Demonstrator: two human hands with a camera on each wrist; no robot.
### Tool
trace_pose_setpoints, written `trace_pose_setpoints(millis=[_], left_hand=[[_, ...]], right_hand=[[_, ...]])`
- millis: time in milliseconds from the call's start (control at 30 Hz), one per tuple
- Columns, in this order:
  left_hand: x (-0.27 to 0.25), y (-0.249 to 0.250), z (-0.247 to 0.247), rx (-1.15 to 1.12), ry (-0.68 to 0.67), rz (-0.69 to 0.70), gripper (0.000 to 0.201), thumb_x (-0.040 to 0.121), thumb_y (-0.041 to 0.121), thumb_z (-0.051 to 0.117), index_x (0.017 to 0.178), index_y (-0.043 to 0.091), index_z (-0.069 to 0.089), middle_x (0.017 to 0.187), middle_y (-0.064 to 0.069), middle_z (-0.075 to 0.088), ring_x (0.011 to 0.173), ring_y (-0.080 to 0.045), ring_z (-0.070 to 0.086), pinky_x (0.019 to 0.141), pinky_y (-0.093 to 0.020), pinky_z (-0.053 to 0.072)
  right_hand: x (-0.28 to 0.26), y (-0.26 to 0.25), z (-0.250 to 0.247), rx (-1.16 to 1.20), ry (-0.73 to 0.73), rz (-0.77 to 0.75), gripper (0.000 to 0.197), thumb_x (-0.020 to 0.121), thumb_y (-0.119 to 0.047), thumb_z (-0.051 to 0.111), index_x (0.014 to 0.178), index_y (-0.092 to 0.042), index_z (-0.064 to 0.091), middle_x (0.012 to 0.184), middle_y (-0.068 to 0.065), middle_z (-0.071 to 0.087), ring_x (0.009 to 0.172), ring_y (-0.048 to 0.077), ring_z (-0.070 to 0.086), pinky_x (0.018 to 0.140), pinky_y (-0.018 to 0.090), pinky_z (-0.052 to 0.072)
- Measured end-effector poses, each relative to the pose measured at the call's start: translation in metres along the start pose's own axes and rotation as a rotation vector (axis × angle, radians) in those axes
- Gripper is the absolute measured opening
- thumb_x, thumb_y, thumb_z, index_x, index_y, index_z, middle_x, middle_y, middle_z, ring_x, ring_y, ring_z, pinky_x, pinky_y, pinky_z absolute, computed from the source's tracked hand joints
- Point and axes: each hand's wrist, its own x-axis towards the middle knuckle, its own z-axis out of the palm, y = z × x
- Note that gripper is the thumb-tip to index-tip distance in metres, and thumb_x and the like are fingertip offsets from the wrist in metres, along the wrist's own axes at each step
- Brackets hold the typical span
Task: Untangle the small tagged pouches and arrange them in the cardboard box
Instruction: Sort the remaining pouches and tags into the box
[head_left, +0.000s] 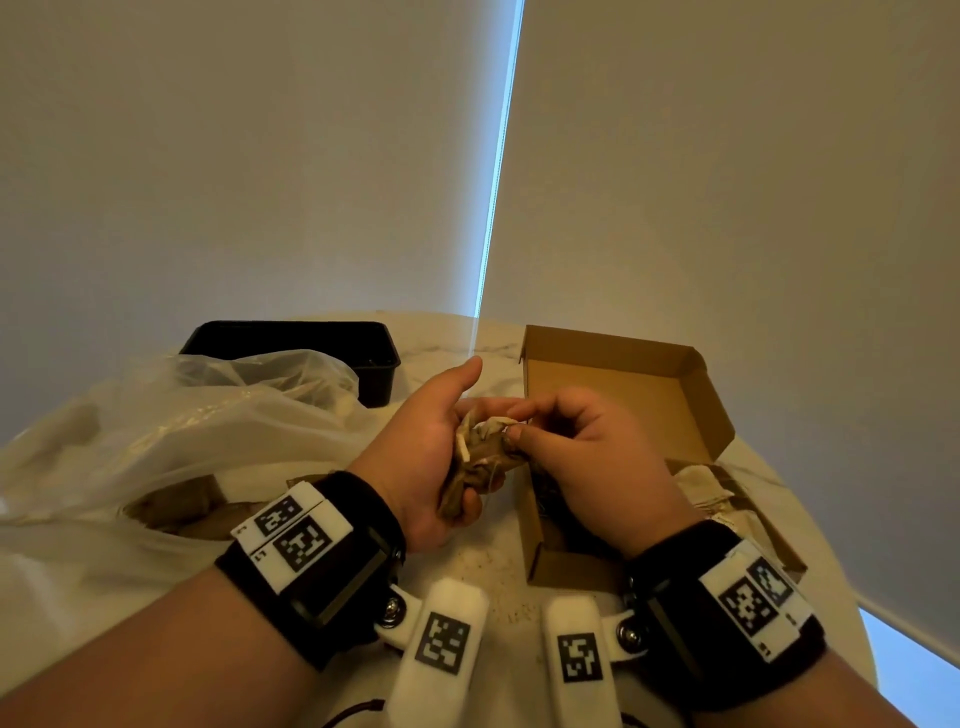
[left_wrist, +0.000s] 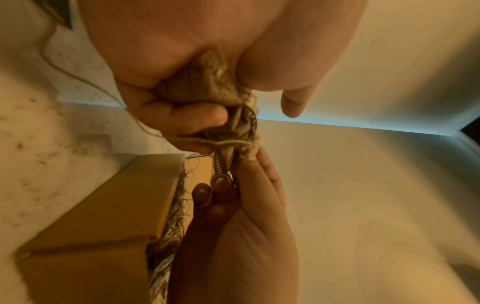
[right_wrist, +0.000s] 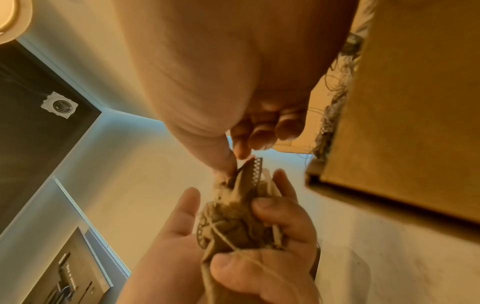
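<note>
Untangling brown fabric pouch bundle (head_left: 475, 457) beside open brown cardboard box (head_left: 613, 405).
Left hand (head_left: 431, 441) clenches the bundle; right hand (head_left: 587, 457) pinches its top edge above the white table (head_left: 467, 566).

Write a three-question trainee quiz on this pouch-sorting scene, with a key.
1. True or false: the left hand grips the tangled pouches.
2. What do the right hand's fingers pinch? A) the plastic bag B) the bundle's top C) a box flap
3. Which side of the hands is the cardboard box on?

Key: 1 true; 2 B; 3 the person's right.
</note>
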Motion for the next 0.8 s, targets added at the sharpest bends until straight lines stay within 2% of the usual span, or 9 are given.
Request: trace_pose_setpoints(millis=[100, 167, 233, 400, 500, 567, 700, 800], left_hand=[[0.0009, -0.0009, -0.0007, -0.011, 0.037, 0.02, 0.054, 0.089, 0.068, 0.049, 0.117, 0.028, 0.072, 0.092, -0.008, 0.067, 0.055, -0.013, 0.05, 0.039, -0.016, 0.031], [0.0014, -0.0016, -0.0007, -0.007, 0.054, 0.027, 0.047, 0.088, 0.066, 0.051, 0.118, 0.034, 0.069, 0.091, -0.007, 0.068, 0.056, -0.013, 0.049, 0.04, -0.017, 0.031], [0.0023, -0.0021, -0.0002, 0.012, 0.082, 0.036, 0.043, 0.088, 0.064, 0.055, 0.118, 0.035, 0.067, 0.087, -0.006, 0.065, 0.056, -0.013, 0.049, 0.04, -0.017, 0.031], [0.0062, -0.0027, -0.0031, 0.049, 0.169, 0.073, 0.038, 0.088, 0.05, 0.065, 0.107, 0.018, 0.073, 0.071, 0.0, 0.064, 0.059, -0.012, 0.047, 0.04, -0.016, 0.031], [0.0068, -0.001, -0.0054, 0.071, 0.182, 0.079, 0.031, 0.089, 0.047, 0.066, 0.098, 0.018, 0.072, 0.069, 0.003, 0.065, 0.059, -0.01, 0.047, 0.041, -0.017, 0.03], [0.0065, -0.0005, -0.0061, 0.074, 0.177, 0.074, 0.032, 0.089, 0.046, 0.066, 0.099, 0.017, 0.073, 0.067, 0.004, 0.065, 0.059, -0.009, 0.047, 0.043, -0.018, 0.03], [0.0051, -0.001, -0.0034, 0.117, 0.156, 0.118, 0.032, 0.088, 0.043, 0.07, 0.103, 0.015, 0.073, 0.065, 0.004, 0.061, 0.058, -0.009, 0.044, 0.041, -0.018, 0.031], [0.0048, -0.0006, -0.0035, 0.143, 0.166, 0.18, 0.026, 0.089, 0.032, 0.07, 0.106, 0.011, 0.072, 0.07, 0.002, 0.063, 0.059, -0.009, 0.045, 0.041, -0.018, 0.032]], right_hand=[[-0.0004, 0.0004, -0.0005, 0.004, 0.053, -0.007, 0.009, 0.092, -0.024, 0.068, 0.09, -0.032, 0.072, 0.088, -0.008, 0.072, 0.082, 0.01, 0.069, 0.076, 0.033, 0.061], [0.0002, 0.002, -0.0014, 0.046, 0.101, 0.006, 0.007, 0.092, -0.025, 0.067, 0.092, -0.031, 0.071, 0.083, -0.008, 0.071, 0.075, 0.009, 0.067, 0.07, 0.029, 0.059], [0.0007, 0.0028, -0.0015, 0.132, 0.134, 0.03, 0.006, 0.094, -0.022, 0.066, 0.094, -0.025, 0.07, 0.079, -0.002, 0.072, 0.069, 0.013, 0.067, 0.068, 0.03, 0.059], [0.0017, 0.0007, -0.0019, 0.301, 0.167, -0.005, 0.01, 0.094, -0.004, 0.061, 0.093, -0.01, 0.069, 0.092, 0.005, 0.076, 0.087, 0.021, 0.074, 0.073, 0.028, 0.06], [0.0011, -0.0011, -0.0021, 0.412, 0.181, -0.025, 0.017, 0.096, -0.003, 0.054, 0.087, -0.007, 0.067, 0.098, 0.012, 0.075, 0.095, 0.029, 0.071, 0.081, 0.037, 0.061], [0.0001, -0.0019, -0.0025, 0.427, 0.196, -0.05, 0.02, 0.098, -0.007, 0.051, 0.085, -0.006, 0.067, 0.095, 0.011, 0.075, 0.095, 0.028, 0.071, 0.083, 0.041, 0.061], [-0.001, -0.0034, -0.0017, 0.348, 0.197, -0.081, 0.006, 0.091, -0.006, 0.064, 0.089, -0.008, 0.07, 0.088, 0.008, 0.075, 0.083, 0.019, 0.072, 0.072, 0.026, 0.06], [-0.001, -0.0029, 0.0, 0.292, 0.181, -0.076, 0.019, 0.087, 0.001, 0.069, 0.103, -0.008, 0.069, 0.091, 0.003, 0.076, 0.083, 0.013, 0.073, 0.072, 0.021, 0.058]])
